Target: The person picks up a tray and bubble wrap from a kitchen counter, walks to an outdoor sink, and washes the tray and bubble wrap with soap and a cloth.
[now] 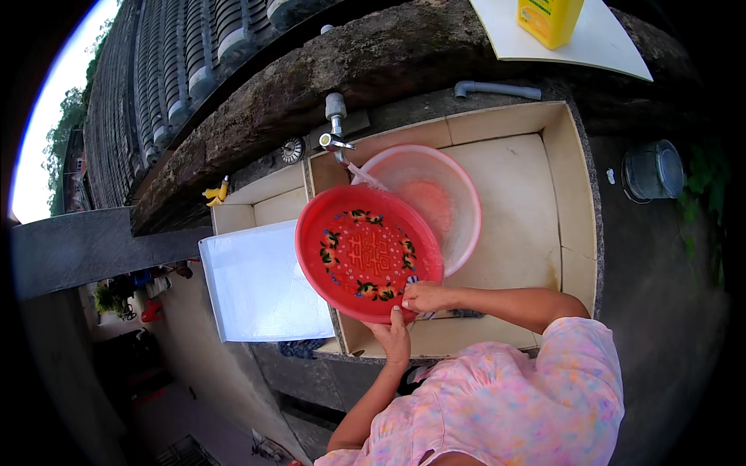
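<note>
A red plastic basin point(373, 233) with a ring of printed fruit and leaves and a large raised character is tilted over the tiled sink. My left hand point(391, 339) grips its near rim, thumb on top. My right hand point(426, 296) presses at the inner wall close by, pinching a small striped cloth-like thing point(412, 280), mostly hidden by the fingers. Behind the red basin, a pale pink translucent basin point(457, 209) rests in the sink, partly covered. From the metal tap point(334, 143), something whitish reaches the red basin's far rim; whether water or plastic is unclear.
A white padded sheet point(265, 285) covers much of the left sink compartment. Along the back ledge lie a sink strainer point(292, 150) and a grey pipe elbow point(495, 89). A yellow bottle point(549, 22) stands on a white board point(606, 43). At right sits a lidded bucket point(654, 170).
</note>
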A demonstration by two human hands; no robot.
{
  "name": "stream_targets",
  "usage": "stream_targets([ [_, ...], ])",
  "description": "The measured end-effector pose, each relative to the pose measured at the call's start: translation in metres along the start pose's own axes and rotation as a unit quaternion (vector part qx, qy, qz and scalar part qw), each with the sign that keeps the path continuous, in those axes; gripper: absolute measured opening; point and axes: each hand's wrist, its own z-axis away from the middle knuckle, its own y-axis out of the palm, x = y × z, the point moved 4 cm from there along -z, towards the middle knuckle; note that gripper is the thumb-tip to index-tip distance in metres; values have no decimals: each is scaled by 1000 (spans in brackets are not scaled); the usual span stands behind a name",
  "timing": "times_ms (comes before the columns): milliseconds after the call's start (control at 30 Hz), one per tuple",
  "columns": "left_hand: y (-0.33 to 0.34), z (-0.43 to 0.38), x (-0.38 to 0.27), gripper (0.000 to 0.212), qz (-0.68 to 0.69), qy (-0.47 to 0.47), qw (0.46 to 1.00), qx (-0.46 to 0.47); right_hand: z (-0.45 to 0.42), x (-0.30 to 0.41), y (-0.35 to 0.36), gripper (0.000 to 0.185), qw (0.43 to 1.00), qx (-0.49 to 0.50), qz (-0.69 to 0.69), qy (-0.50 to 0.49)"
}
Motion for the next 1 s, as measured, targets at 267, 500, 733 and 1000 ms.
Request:
stream_targets([
  [267,-10,-78,-30,47,-39,-36,992,113,-11,-47,-22,26,989,-2,131,-75],
  [500,-12,-108,-39,42,-42,-127,986,104,-32,-104,-100,22,863,-194,460,82],
  [733,1,-11,10,46,-33,-22,998,43,-9,-31,-13,26,990,-35,136,32],
  [1000,-9,-63,-4,37,25,-111,989,98,-21,-45,-15,27,987,-8,73,-142],
])
